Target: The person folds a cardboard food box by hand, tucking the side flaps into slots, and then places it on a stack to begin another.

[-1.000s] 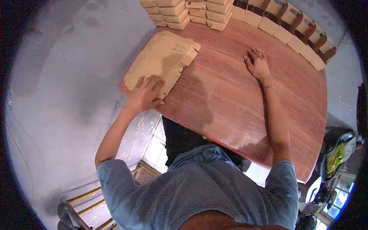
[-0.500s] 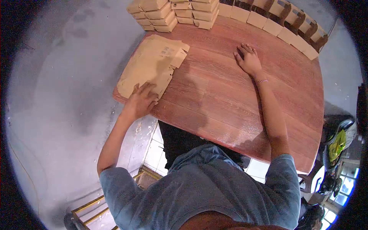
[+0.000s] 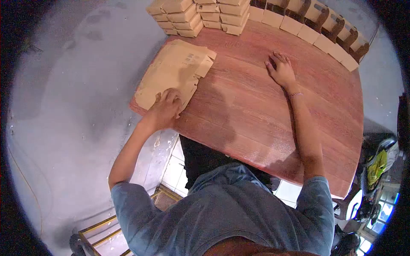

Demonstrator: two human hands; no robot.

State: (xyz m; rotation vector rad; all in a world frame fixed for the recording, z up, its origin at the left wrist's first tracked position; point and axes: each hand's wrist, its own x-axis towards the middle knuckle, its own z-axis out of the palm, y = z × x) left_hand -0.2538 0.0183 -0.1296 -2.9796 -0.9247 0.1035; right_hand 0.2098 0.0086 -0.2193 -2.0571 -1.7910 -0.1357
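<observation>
I find the flat cardboard [image 3: 173, 64] lying along the left edge of the surface [image 3: 256, 115], down to the near-left corner. My left hand [image 3: 167, 106] is at its near end, fingers bent and close together; whether they pinch it, I cannot tell. My right hand [image 3: 282, 73] rests toward the far edge, fingers loosely apart, nothing held. Stacked boxes [image 3: 183, 17] occupy the far-left corner. Step in hand, in my judgement: taking hold of the cardboard; any lift calls for a fingertip beneath its near end. Against half a second ago: left fingers more curled, cardboard unmoved on the surface, right hand scarcely shifted
</observation>
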